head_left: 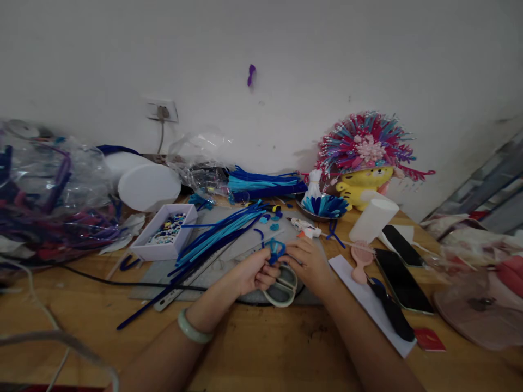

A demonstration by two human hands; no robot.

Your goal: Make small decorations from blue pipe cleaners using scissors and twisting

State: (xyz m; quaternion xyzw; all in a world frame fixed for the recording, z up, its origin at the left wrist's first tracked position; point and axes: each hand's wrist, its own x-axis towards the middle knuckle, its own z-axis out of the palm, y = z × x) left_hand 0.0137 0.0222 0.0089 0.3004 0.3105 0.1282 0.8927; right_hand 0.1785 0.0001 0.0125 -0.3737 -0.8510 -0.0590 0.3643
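Observation:
Between my two hands is a small blue shape of looped pipe cleaner (277,250), dark and light blue. My left hand (257,273) is closed, pinching it between thumb and forefinger, with the other fingers curled in. From the other side my right hand (305,262) has bent fingertips on its edge; their exact hold is partly hidden. Below the hands lie scissors (281,294) with pale handles, their blades hidden. A bundle of blue pipe cleaners (224,231) lies to the left on a grey cutting mat (220,280). Beyond my hands are small blue pieces (269,219) and a glue gun (304,227).
At left stand a white box of beads (163,242) and plastic bags (77,185). A metal ruler (175,294) and black cable (143,284) cross the mat's left part. On the right are a pink brush (362,261), phones (402,283) and a decorated yellow figure (363,185).

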